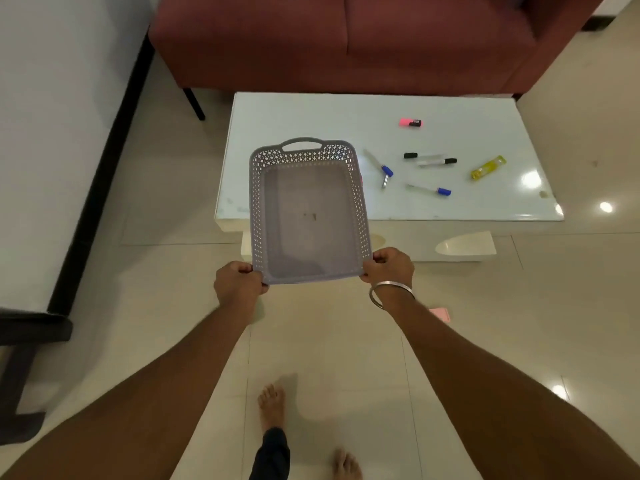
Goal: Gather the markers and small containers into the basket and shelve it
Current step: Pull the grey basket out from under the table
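I hold an empty grey perforated basket (306, 216) in the air over the near left corner of the white glass table (311, 112). My left hand (237, 284) grips its near left corner and my right hand (389, 266) grips its near right corner. On the table to the right lie two blue-capped markers (379, 164) (429, 189), two black-capped markers (431, 159), a pink highlighter (411, 122) and a small yellow container (488, 167). None of them touches the basket.
A dark red sofa (346, 39) stands behind the table. A white bed with a dark frame (52, 150) runs along the left. A pink object (440, 314) lies on the tiled floor by my right forearm. My bare feet (272, 403) show below.
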